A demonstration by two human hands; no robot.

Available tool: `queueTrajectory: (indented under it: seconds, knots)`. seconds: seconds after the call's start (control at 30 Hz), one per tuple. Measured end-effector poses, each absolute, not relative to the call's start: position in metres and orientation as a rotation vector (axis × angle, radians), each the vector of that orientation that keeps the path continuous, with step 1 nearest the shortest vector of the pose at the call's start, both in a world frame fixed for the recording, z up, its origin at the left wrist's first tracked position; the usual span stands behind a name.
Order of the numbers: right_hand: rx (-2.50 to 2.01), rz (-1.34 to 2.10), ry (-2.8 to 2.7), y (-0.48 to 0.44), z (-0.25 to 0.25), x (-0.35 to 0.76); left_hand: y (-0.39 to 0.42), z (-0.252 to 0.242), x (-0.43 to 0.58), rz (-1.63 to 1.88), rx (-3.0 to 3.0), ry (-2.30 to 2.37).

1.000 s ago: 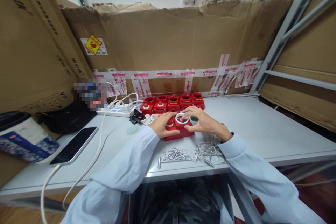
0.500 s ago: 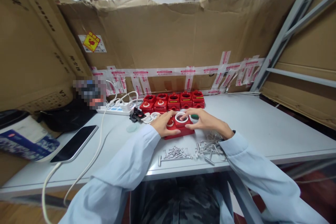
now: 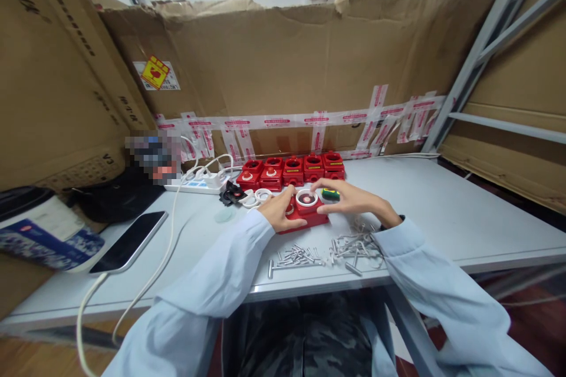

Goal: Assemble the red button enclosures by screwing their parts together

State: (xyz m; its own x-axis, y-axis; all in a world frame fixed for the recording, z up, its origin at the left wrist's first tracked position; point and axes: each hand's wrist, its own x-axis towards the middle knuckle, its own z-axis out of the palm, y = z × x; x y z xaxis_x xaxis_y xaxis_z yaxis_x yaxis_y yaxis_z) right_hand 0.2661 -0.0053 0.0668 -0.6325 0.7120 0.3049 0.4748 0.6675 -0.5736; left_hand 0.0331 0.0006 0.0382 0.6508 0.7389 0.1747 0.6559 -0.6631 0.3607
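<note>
A red housing [image 3: 315, 221] lies on the table between my hands, with a white ring [image 3: 306, 204] over its round opening. My left hand [image 3: 279, 210] holds the housing's left side, the thumb along its near edge and the fingers over the far part; it covers some of that end. My right hand [image 3: 342, 197] is at the right side, thumb and forefinger apart in a curve beside the ring. Its fingertips are at or close to the ring's rim. Just behind that hand lies a green and yellow object [image 3: 329, 194], partly hidden.
Several red housings [image 3: 293, 172] stand in a row at the back. Screws [image 3: 298, 255], a T-handled tool [image 3: 271, 268] and more metal parts [image 3: 354, 247] lie near the front edge. Leftward are loose white rings [image 3: 249, 198], a black part [image 3: 232, 193], a power strip [image 3: 198, 186] and a phone [image 3: 129, 241].
My right forefinger has lifted out of the white ring and drawn back to the right, showing the ring's middle. My left hand stays on the housing.
</note>
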Motion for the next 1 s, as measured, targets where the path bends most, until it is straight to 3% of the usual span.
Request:
queueTrajectory:
  seconds: [0.17, 0.37, 0.57, 0.7, 0.77, 0.9, 1.0]
  knots:
    - [-1.293, 0.26, -2.068, 0.01, 0.066, 0.296, 0.002, 0.04, 0.034, 0.373, 2.618, 1.174]
    - [-1.623, 0.301, -2.288, 0.026, 0.039, 0.304, 0.005, 0.037, 0.034, 0.368, 2.612, 1.203]
    - [-1.602, 0.167, -2.278, 0.02, 0.048, 0.299, 0.007, 0.037, 0.034, 0.35, 2.609, 1.184]
    - [-1.338, -0.023, -1.876, 0.006, 0.078, 0.301, 0.007, 0.038, 0.027, 0.328, 2.605, 1.198]
    - [-1.212, 0.14, -1.642, -0.001, 0.088, 0.297, 0.008, 0.037, 0.022, 0.344, 2.596, 1.188]
    - [-1.123, 0.788, -1.562, -0.011, 0.083, 0.274, 0.009, 0.036, 0.016, 0.365, 2.576, 1.173]
    - [-1.142, 0.972, -1.655, -0.013, 0.067, 0.252, 0.009, 0.036, 0.015, 0.354, 2.577, 1.173]
